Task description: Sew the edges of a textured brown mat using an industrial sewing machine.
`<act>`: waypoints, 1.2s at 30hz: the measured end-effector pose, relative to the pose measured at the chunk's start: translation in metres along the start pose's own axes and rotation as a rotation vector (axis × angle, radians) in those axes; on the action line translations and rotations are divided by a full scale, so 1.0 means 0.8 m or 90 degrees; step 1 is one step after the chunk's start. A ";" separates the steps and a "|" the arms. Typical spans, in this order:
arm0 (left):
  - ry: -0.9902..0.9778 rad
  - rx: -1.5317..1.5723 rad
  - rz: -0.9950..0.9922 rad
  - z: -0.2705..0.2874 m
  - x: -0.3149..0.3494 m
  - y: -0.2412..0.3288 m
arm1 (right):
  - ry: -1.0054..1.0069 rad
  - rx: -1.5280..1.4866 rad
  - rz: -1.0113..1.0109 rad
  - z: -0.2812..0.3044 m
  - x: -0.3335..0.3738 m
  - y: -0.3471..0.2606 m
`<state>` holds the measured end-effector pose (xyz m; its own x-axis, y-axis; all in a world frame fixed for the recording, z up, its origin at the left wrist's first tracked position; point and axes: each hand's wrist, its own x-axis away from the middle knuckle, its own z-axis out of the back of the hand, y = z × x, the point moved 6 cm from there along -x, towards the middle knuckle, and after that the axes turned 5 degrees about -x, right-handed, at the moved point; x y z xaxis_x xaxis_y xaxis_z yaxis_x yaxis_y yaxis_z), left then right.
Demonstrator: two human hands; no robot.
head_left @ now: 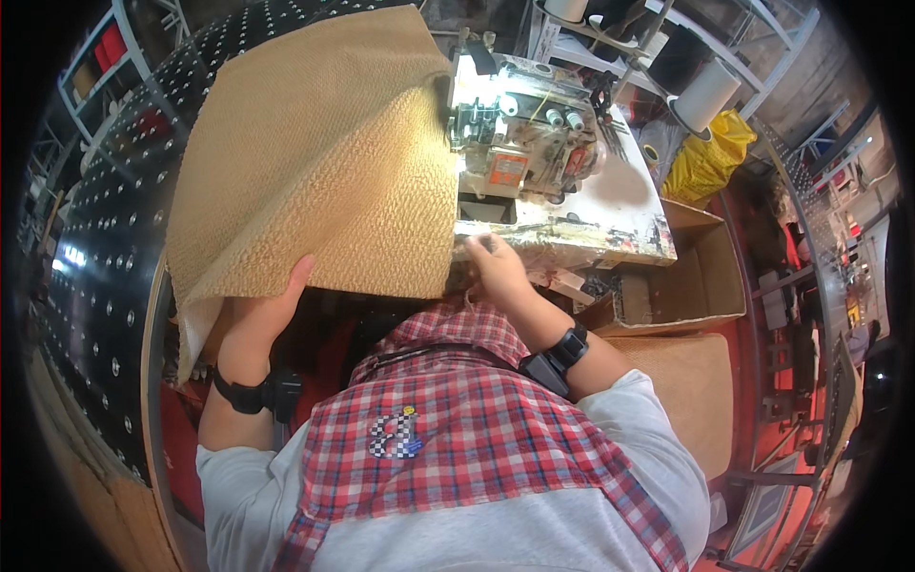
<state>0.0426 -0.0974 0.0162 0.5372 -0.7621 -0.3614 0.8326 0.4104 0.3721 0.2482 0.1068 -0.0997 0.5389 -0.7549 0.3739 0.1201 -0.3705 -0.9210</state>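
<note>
A large piece of tan textured fabric [315, 162] spreads across the left and middle, its right edge against the lit sewing machine [534, 133]. My left hand [262, 319] grips the fabric's near edge, thumb on top and fingers hidden underneath. At the lower left corner the fabric folds over and shows a paler underside. My right hand [498, 272] is closed at the front edge of the white machine table [620, 224], just right of the fabric. Whatever its fingertips hold is too small to make out.
Left of the fabric stands a black table [105, 257] dotted with shiny studs. An open cardboard box [681, 272] sits right of the machine, near a yellow plastic bag [710, 157]. White thread cones [707, 93] stand behind. A tan padded surface [681, 391] lies below the box.
</note>
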 end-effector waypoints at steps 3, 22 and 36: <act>0.002 0.010 -0.015 -0.008 -0.017 0.011 | 0.070 0.075 0.021 0.051 -0.015 -0.001; 0.135 -0.119 -0.201 -0.065 -0.160 0.010 | 0.749 0.832 0.230 0.458 0.021 -0.206; 0.233 -0.235 -0.251 -0.078 -0.216 0.014 | 0.286 0.588 0.268 0.172 -0.009 -0.073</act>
<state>-0.0324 0.0705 0.0294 0.1396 -0.6970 -0.7033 0.9333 0.3299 -0.1417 0.3522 0.2085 -0.0635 0.3538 -0.9225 -0.1544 0.6752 0.3661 -0.6404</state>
